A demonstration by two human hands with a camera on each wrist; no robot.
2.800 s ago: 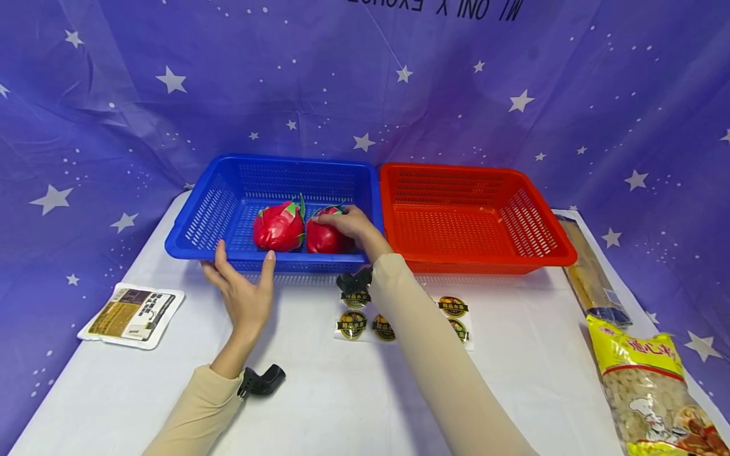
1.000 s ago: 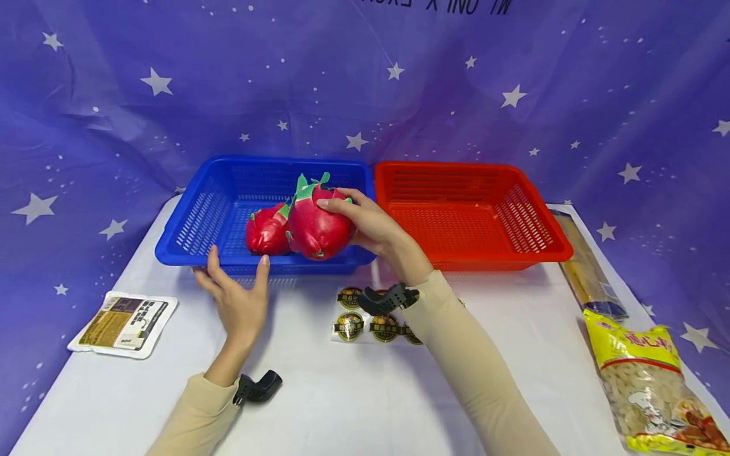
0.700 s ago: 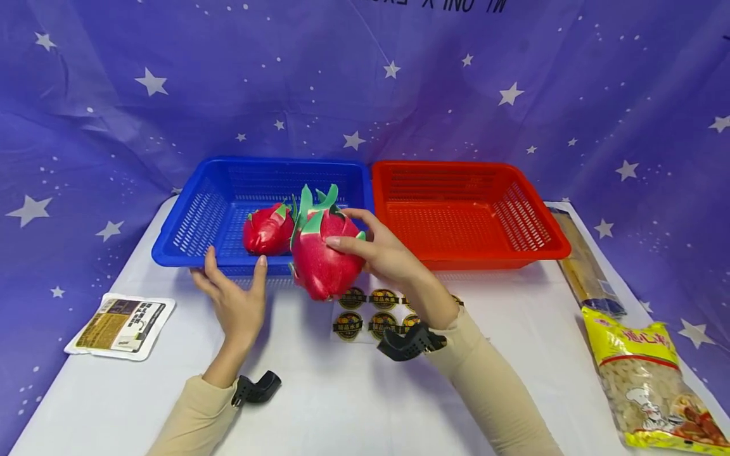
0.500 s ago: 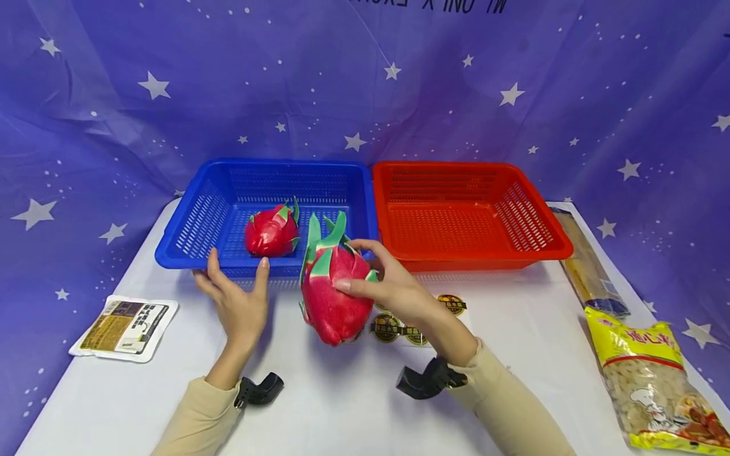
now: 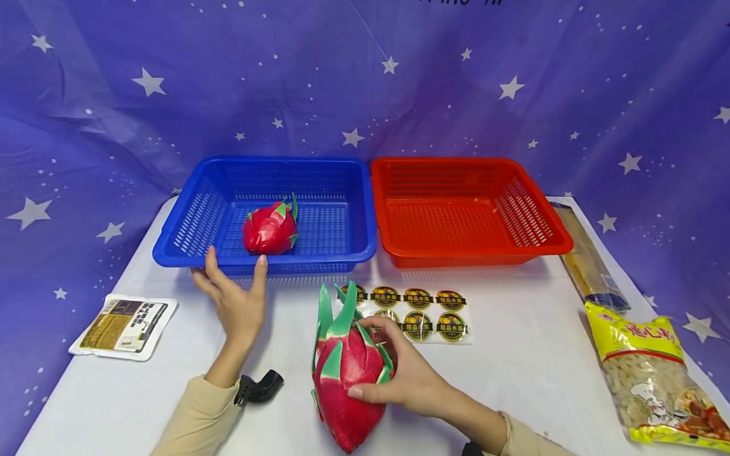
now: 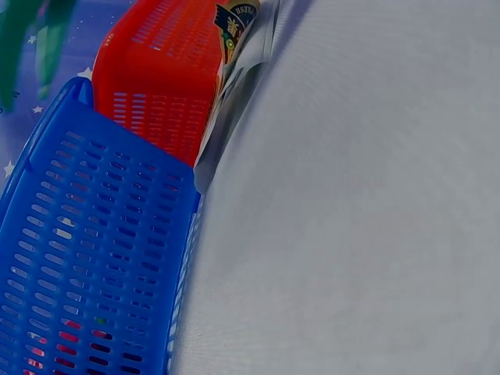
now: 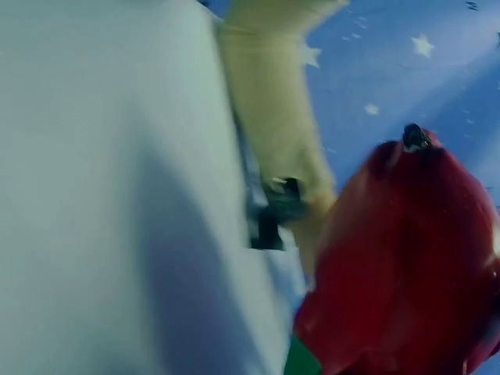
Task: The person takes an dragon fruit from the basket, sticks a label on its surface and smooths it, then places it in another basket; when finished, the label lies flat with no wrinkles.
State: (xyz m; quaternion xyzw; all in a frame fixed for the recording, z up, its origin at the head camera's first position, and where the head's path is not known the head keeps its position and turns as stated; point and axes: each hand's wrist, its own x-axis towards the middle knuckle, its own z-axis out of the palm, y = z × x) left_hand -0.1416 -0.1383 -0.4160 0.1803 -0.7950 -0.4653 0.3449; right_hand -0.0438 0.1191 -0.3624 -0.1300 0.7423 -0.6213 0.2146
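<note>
My right hand grips a red dragon fruit with green leaf tips above the near part of the table; its stem end fills the right of the right wrist view. A second dragon fruit lies in the blue basket, towards its front left. At that basket's front rim rests my left hand, its fingers spread and fairly straight. In the left wrist view the perforated side of the blue basket shows, and the left hand itself does not.
A red basket adjoins the blue one on the right. Before them lies a sheet of round stickers. A flat white packet is at left; a yellow bag and a long brown pack are at right.
My right hand has lifted one dragon fruit out of the blue basket and brought it down and towards me, past the sticker sheet. The left hand has stayed at the rim.
</note>
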